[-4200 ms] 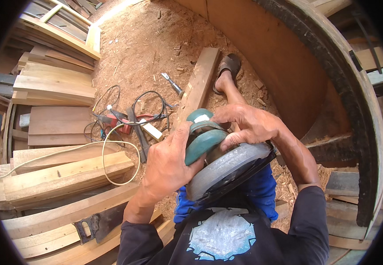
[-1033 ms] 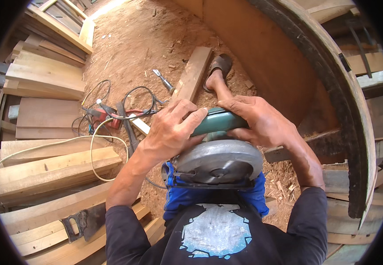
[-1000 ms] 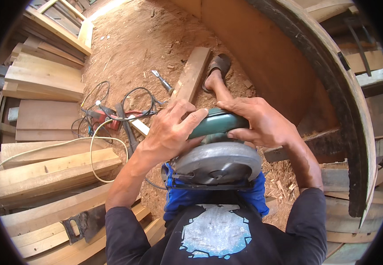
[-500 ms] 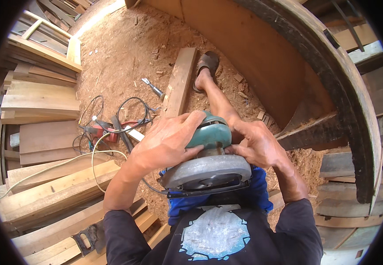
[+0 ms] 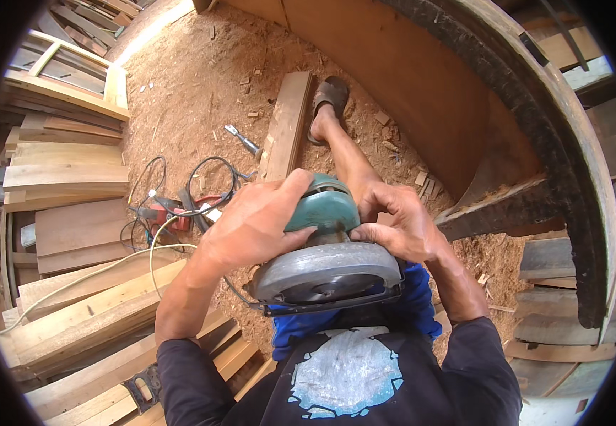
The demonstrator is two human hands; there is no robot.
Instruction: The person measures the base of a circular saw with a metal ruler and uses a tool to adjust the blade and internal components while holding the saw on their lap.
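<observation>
Circular saw (image 5: 322, 263) sat tilted before the torso, over blue trousers (image 5: 418, 302); could not tell whether it rested on them. Teal motor housing (image 5: 329, 211) was at its 12 o'clock, grey blade guard toward 6. Left hand (image 5: 251, 219) gripped from 10 o'clock: fingers wrapped along the housing's left flank, tips hidden, thumb laid between housing and guard. Right hand (image 5: 399, 221) was at 2 o'clock, thumb tip at the neck joining housing and guard, fingers curled beside the housing; could not tell whether these bore on it. The saw lay between the two thumbs.

From the saw: wooden plank (image 5: 287, 124) and sandalled foot (image 5: 327, 106) near 12, chisel-like tool (image 5: 242, 140) at 11, red power tool (image 5: 173, 219) toward 10, handsaw (image 5: 142, 389) at 8.
</observation>
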